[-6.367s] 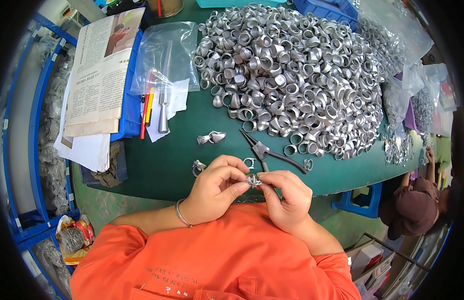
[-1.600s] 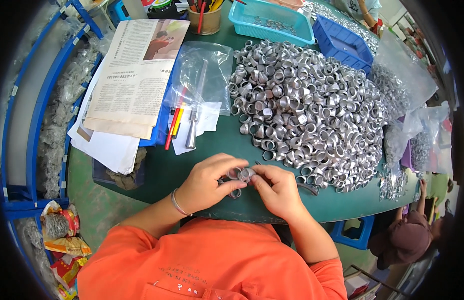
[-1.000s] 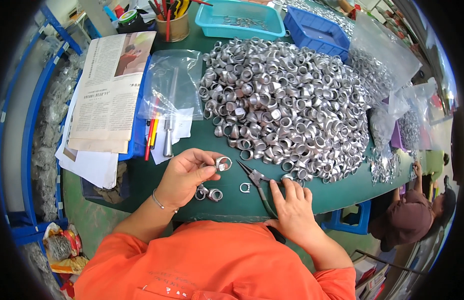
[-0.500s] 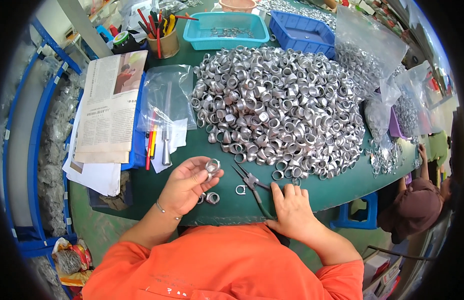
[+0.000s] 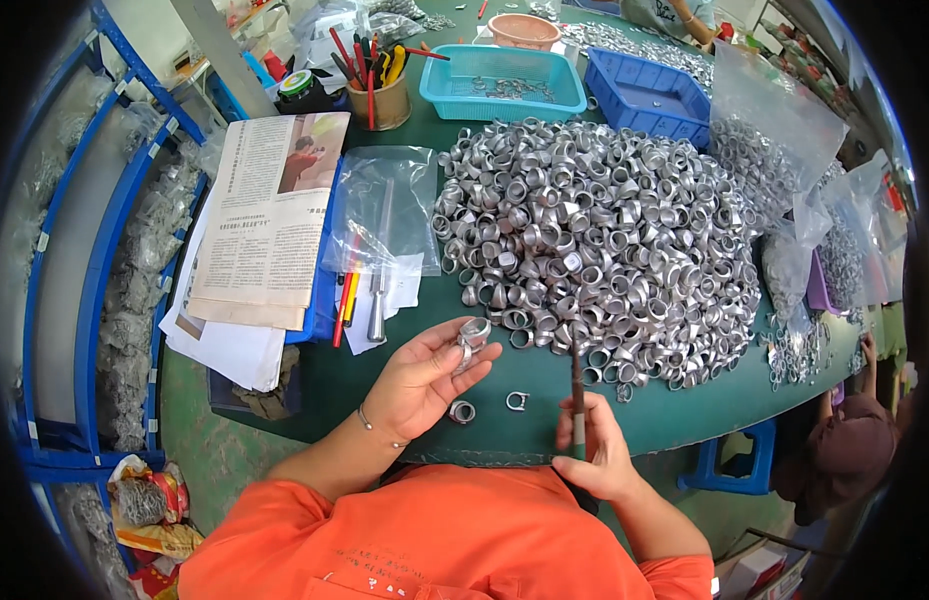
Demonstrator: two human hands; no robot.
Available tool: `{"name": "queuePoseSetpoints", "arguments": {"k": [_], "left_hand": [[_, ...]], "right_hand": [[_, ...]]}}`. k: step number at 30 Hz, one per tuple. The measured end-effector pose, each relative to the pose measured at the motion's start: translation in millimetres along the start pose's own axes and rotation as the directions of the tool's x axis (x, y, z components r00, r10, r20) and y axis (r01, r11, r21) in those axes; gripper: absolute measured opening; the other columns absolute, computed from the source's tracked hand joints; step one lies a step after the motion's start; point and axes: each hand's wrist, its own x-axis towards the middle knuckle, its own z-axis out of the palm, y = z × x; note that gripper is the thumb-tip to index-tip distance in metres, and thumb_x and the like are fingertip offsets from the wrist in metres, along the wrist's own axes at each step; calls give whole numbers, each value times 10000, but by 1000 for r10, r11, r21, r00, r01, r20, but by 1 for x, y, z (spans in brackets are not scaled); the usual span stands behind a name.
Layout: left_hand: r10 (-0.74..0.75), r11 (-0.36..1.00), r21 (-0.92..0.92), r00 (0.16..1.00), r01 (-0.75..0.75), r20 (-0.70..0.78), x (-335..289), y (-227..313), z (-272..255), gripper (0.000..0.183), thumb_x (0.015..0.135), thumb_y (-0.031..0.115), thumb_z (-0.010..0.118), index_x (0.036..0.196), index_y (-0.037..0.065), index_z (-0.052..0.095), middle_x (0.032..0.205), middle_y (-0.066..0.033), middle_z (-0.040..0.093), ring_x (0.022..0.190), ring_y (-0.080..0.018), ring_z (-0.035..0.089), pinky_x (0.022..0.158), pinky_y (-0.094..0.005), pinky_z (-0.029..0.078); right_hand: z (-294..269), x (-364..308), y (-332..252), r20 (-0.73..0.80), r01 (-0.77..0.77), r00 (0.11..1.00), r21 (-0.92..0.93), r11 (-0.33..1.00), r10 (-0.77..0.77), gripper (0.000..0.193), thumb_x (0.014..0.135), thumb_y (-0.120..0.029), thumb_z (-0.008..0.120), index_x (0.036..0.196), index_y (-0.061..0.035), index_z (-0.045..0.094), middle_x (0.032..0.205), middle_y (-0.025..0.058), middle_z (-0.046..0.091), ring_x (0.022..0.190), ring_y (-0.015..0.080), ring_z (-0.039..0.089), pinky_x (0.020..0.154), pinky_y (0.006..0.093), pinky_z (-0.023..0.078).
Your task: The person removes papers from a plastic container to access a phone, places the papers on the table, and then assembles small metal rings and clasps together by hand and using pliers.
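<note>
My left hand (image 5: 416, 378) is closed on a silver metal ring (image 5: 474, 330), pinched at its fingertips; what seems to be a second ring shows just under it. In my right hand (image 5: 602, 455) is a pair of pliers (image 5: 577, 395), its fingers wrapped round the green grips and the dark jaws pointing away from me. Between the hands, a loose ring (image 5: 462, 411) and a thinner ring with small prongs (image 5: 517, 401) lie on the green tabletop (image 5: 484, 437). A large heap of silver rings (image 5: 594, 230) rises just beyond both hands.
A newspaper (image 5: 254, 220) on a blue tray, a clear plastic bag (image 5: 384, 200) and pens sit on the left. Behind stand a tool cup (image 5: 381, 103), a turquoise basket (image 5: 499, 65) and a blue crate (image 5: 649, 95). Bagged rings (image 5: 754, 150) and a person in brown (image 5: 839, 445) are at right.
My right hand has picked the pliers up from the tabletop and turned them upright. The left hand still holds its ring. The whole view has shifted, so things appear further right.
</note>
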Motion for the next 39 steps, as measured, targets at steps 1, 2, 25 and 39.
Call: {"name": "queuePoseSetpoints", "arguments": {"k": [1,2,25,39], "left_hand": [[-12,1000,1,1000,12,10,0,0,0,371,933,38,493,1297,-4,435,1193,-113,561,1158,-285,539,959,-371,477],[-26,1000,6,999,26,19,0,0,0,390,930,34,493,1311,-11,422,1195,-113,561,1157,-276,540,951,-364,482],[26,995,95,998,-31,55,-3,-5,1,414,842,12,625,1231,3,483,1102,-125,598,1013,-242,608,848,-336,519],[248,858,453,968,-242,47,-7,-9,3,445,769,-50,687,1174,-18,504,1062,-148,629,943,-231,639,796,-320,544]], "right_hand": [[2,2,8,-29,62,997,-82,995,-65,602,660,-1,640,1212,-23,402,989,57,468,908,149,459,824,294,395],[3,5,13,-40,147,987,-194,970,-158,586,648,7,632,1194,-14,419,999,79,485,918,182,479,834,308,403],[37,51,8,-48,436,706,-757,486,-707,502,660,-17,705,1149,-96,623,918,57,552,785,224,510,689,329,370],[36,51,10,19,464,722,-755,464,-691,483,660,-40,709,1133,-123,653,888,34,543,768,199,507,693,330,354]]}}
